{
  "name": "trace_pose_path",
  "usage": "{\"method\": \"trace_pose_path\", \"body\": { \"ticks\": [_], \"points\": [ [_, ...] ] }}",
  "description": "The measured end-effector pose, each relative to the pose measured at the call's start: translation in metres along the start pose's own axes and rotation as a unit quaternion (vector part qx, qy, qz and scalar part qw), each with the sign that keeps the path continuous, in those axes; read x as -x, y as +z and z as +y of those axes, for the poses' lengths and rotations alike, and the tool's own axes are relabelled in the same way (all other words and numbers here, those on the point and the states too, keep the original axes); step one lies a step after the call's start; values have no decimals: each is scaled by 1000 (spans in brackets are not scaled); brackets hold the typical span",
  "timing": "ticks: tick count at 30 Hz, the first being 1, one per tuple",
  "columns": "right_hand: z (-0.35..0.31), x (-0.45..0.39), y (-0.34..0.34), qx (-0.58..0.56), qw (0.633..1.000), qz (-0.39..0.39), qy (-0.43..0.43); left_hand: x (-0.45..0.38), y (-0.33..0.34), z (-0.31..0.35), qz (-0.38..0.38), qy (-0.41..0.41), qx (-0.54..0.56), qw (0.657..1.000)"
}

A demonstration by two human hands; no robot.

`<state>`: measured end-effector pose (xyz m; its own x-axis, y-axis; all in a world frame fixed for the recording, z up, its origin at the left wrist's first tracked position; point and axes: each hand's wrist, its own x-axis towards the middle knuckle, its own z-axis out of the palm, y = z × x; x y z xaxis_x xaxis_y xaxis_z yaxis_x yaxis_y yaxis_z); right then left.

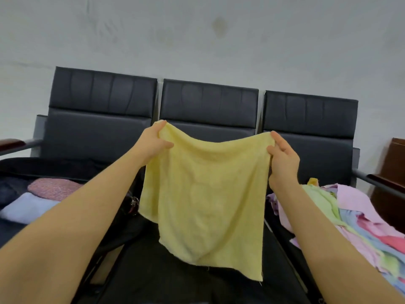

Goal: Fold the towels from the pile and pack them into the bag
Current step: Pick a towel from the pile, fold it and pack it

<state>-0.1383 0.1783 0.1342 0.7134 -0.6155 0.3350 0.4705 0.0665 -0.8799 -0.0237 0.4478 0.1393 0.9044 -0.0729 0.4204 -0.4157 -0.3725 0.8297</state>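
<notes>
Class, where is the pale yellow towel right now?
Head view, centre: the pale yellow towel hangs spread between left hand and right hand, before the middle black seat.

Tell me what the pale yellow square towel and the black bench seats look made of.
Pale yellow square towel: soft, matte, terry-like cloth, probably microfibre or cotton; it sags between both pinched corners, with a frayed hem. Black bench seats: smooth, padded leather or vinyl, judging by the faint sheen and stitched panels.

The bag and towel pile run off frame.
</notes>
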Motion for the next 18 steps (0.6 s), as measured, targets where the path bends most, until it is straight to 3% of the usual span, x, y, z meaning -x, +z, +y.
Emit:
{"method": "trace_pose_path", "body": {
  "ticks": [5,11,18],
  "points": [
    [4,-5,-5,-57,998,8,-13,-4,6,3,17,36,-45,998],
    [10,-15,-12,-46,997,53,-21,-14,12,-1,82,34,-3,996],
    [5,-25,-23,-81,994,69,-20,-24,14,14,52,6,56,997]
  ]
}}
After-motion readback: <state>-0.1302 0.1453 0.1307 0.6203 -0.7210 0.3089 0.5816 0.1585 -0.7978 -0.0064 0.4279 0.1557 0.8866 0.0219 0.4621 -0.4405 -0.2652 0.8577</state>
